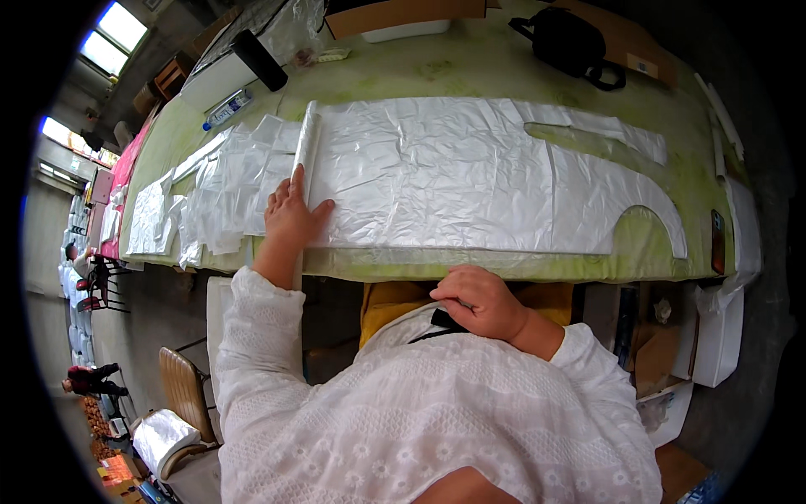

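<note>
A white sheet (428,185) of thin, crinkled plastic is lying spread across the green, mottled tabletop (437,63) in front of a seated worker, its right end curving into rounded cutouts and long tabs. Along its left end a narrow, glossy strip (308,139) is running toward the near edge, and the left hand (294,210) is resting over it — palm down, fingers reaching forward, thumb spreading away onto the plastic. The right hand (480,301) is hovering off the near edge, before the worker's body, bending its fingers inward into a loose fist. Both sleeves of a white blouse (437,412), textured with openwork and embroidered flowers, are reaching toward the wrists.

To the left, smaller pieces (222,189) of filmy white plastic are overlapping in an uneven, wrinkled heap. Beyond them a clear bottle (227,109) with a blue cap is lying on its side, near a matte black cylinder (259,60). Toward the far side, a soft black bag (561,42) is sitting partly on flat brown cardboard (642,65) — a box (403,13) is standing farther left.
</note>
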A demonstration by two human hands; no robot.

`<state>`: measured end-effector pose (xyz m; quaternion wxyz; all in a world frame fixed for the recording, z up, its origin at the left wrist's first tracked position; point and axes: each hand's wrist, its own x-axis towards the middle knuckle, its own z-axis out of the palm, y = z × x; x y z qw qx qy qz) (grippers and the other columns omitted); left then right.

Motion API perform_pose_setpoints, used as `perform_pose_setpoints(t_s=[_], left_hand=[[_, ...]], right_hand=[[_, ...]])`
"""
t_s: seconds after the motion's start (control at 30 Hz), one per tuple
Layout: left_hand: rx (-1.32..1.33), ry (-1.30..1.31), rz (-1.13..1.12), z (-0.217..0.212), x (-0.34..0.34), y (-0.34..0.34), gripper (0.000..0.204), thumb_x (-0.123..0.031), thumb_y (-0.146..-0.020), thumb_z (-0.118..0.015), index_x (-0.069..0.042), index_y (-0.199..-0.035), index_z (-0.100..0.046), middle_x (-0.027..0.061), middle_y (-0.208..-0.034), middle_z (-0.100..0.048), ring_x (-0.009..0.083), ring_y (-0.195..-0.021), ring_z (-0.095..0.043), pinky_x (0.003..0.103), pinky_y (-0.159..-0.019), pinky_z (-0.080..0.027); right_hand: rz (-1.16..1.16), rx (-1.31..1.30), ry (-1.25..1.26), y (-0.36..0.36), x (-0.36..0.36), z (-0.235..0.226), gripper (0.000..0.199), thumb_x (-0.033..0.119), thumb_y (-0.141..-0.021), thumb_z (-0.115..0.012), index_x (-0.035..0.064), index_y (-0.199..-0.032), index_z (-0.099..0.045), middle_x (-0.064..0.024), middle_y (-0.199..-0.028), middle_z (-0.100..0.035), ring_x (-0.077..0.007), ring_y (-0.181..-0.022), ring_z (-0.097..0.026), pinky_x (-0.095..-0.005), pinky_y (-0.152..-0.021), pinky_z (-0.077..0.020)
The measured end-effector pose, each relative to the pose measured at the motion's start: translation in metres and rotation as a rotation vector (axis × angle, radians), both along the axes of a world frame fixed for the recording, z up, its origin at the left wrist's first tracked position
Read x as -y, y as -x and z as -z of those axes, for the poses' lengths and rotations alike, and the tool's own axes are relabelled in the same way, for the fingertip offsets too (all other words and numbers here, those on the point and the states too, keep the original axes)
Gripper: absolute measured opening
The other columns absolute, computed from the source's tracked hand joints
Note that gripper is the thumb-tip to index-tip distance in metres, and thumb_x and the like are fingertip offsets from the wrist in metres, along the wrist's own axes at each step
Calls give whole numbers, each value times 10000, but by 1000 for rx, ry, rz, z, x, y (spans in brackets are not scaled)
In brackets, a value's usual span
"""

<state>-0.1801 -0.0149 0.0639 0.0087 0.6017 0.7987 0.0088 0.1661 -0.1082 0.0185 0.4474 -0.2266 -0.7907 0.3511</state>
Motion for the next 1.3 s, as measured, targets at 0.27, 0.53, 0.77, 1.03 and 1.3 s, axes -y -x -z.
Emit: perform_pose_setpoints(t_s=[0.27,0.53,0.77,1.03,1.3], left_hand=[[716,-154,46,6,3,15,832,-195,-929,-658,-137,-1636,-225,182,-1286,-615,290,-1111,-629,381,-943,-527],[1887,-83,-22,5,31,-141,800,-49,-944,-571,-182,-1647,-214,90,-1242,-589,175,-989,-603,347,-851,-554],[1958,29,-18,19,50,-175,868,-9,-936,-584,-115,-1654,-107,146,-1297,-563,217,-1063,-621,382,-884,-563],[1909,-11,-31,27,60,-173,941,-107,-944,-701,-103,-1655,-83,193,-1393,-507,245,-1147,-574,374,-926,-534],[1978,-74,97,9,48,-169,854,-33,-974,-585,-163,-1664,-99,152,-1428,-553,212,-1242,-557,350,-1018,-471]], right_hand=[[47,-24,127,-5,6,-4,170,4,-852,-719,59,-1012,-723,-103,-884,-702,-300,-820,-666,-385,-789,-548],[-8,-317,887,9,7,-12,487,81,-988,-658,27,-1435,-472,-84,-1265,-587,-133,-1015,-636,-290,-886,-547],[173,-421,1287,8,3,-43,312,232,-1051,-566,14,-1267,-512,-108,-1185,-611,-189,-1031,-648,-352,-870,-577],[84,-426,1388,20,8,-22,198,223,-1064,-517,36,-1104,-569,-100,-1078,-650,-206,-969,-658,-377,-881,-564],[-104,-312,1318,19,10,-20,448,320,-1064,-559,57,-1404,-435,-73,-1177,-606,-156,-1002,-612,-357,-868,-544]])
